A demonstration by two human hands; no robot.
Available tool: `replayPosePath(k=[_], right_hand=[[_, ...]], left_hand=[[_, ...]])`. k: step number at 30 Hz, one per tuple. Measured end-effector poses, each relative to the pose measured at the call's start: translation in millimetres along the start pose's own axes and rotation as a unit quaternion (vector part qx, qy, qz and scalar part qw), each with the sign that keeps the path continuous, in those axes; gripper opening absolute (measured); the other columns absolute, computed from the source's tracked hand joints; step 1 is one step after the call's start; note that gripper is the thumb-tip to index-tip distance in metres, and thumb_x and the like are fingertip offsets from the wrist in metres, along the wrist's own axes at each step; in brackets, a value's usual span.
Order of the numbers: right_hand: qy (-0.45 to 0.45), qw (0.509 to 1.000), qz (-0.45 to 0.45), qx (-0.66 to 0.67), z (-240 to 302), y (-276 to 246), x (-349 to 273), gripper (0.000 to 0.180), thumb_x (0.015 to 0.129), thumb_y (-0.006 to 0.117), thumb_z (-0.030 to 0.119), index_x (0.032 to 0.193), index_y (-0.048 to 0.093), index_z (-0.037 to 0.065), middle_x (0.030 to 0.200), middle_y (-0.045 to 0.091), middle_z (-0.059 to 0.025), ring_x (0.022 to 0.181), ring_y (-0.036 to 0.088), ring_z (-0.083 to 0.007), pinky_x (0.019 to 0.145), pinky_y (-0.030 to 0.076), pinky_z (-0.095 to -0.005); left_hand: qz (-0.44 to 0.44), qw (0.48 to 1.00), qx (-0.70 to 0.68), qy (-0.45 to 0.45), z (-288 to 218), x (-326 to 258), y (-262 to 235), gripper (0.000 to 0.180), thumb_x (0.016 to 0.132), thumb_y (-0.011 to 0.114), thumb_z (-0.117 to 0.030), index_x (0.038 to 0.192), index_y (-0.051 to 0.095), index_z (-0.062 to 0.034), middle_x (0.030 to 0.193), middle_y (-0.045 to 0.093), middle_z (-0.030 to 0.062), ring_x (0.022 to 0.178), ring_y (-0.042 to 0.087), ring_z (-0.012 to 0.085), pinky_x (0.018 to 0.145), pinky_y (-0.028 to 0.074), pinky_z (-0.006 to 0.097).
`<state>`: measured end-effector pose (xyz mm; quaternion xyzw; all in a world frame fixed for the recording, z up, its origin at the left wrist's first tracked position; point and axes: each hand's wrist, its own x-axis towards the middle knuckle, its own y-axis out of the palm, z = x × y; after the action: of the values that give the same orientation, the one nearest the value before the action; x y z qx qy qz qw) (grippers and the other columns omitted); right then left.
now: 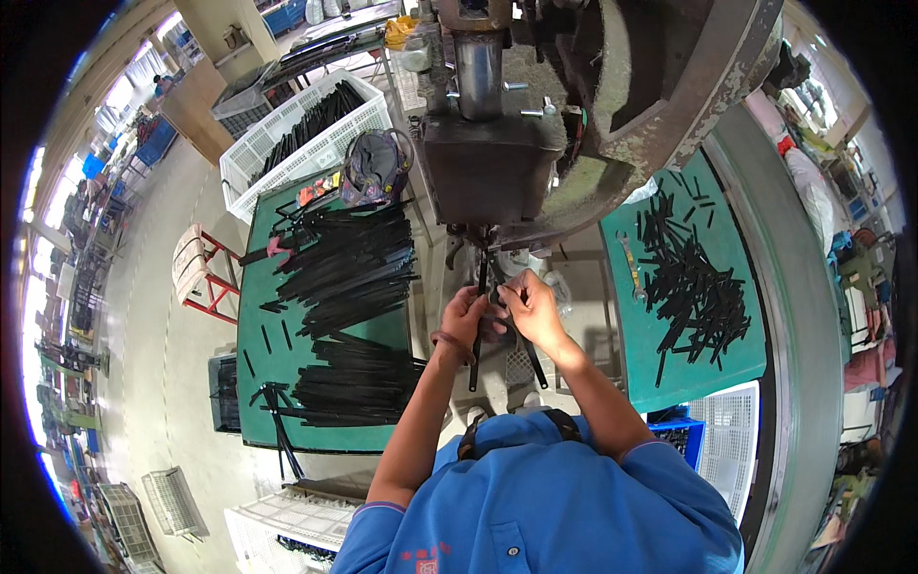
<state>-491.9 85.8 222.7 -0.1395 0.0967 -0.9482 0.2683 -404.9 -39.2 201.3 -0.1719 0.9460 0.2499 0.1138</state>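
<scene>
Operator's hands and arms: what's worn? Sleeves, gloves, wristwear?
Left hand and right hand: no gloves. A brownish band circles the left wrist; none visible on the right. Blue short sleeves, thin purplish trim at the left cuff. Forearms uncovered.

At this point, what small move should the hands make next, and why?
Probably, the left hand should slightly nudge the black bar it grips, settling its upper end under the dark machine block: that end appears to reach just below the block, but whether it is seated is too small to tell.
</scene>
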Motion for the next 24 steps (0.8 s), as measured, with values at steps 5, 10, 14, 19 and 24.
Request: replayPosePath(k=[5, 10, 14, 19, 24], right_hand=[[0.005, 0.999, -0.01, 0.032, 2, 14, 10, 0.014, 0.083, 0.06, 0.007, 0.08, 0.052, -0.004, 0.063, 0.058, -0.0077, 0.056, 0.052, -0.0101, 0.051, 0.043, -0.0267], [0.058, 0.996, -0.024, 0.062, 0, 25, 13, 0.014, 0.084, 0.058, 0.006, 0.078, 0.05, -0.003, 0.064, 0.058, -0.0066, 0.055, 0.051, -0.0089, 0.05, 0.043, -0.0256], [0.085, 0.984, -0.039, 0.15, -7, 32, 8, 0.015, 0.085, 0.058, 0.006, 0.077, 0.049, -0.002, 0.065, 0.057, -0.0053, 0.052, 0.05, -0.0079, 0.048, 0.042, -0.0241], [0.056, 0.986, -0.074, 0.14, -15, 33, 1, 0.015, 0.085, 0.059, 0.007, 0.077, 0.049, -0.002, 0.065, 0.055, -0.0026, 0.055, 0.049, -0.0065, 0.05, 0.042, -0.023], [0.052, 0.988, -0.066, 0.132, -13, 31, -1, 0.014, 0.085, 0.059, 0.007, 0.077, 0.05, 0.0, 0.066, 0.056, -0.0019, 0.058, 0.049, -0.006, 0.053, 0.042, -0.0227]], left_hand=[[0.014, 0.999, 0.043, 0.031, -5, -7, -2, 0.032, 0.094, 0.043, -0.018, 0.122, 0.041, -0.001, 0.079, 0.064, 0.0098, 0.05, 0.058, 0.0143, 0.039, 0.043, 0.024], [0.02, 0.999, 0.017, 0.026, -11, -10, 2, 0.032, 0.093, 0.046, -0.017, 0.121, 0.043, -0.0015, 0.074, 0.059, 0.0067, 0.046, 0.05, 0.0103, 0.037, 0.039, 0.022], [0.019, 1.0, 0.011, 0.016, -16, -11, 4, 0.025, 0.092, 0.045, -0.016, 0.113, 0.048, -0.0027, 0.072, 0.056, 0.0043, 0.046, 0.046, 0.0087, 0.036, 0.036, 0.021], [0.038, 0.999, 0.02, -0.017, -22, -12, -3, 0.021, 0.092, 0.043, -0.016, 0.108, 0.051, -0.0044, 0.073, 0.054, 0.0037, 0.049, 0.046, 0.0078, 0.038, 0.035, 0.021], [0.055, 0.998, 0.008, -0.011, -23, -11, -5, 0.022, 0.093, 0.043, -0.015, 0.11, 0.051, -0.0041, 0.074, 0.055, 0.0048, 0.05, 0.046, 0.0083, 0.039, 0.035, 0.021]])
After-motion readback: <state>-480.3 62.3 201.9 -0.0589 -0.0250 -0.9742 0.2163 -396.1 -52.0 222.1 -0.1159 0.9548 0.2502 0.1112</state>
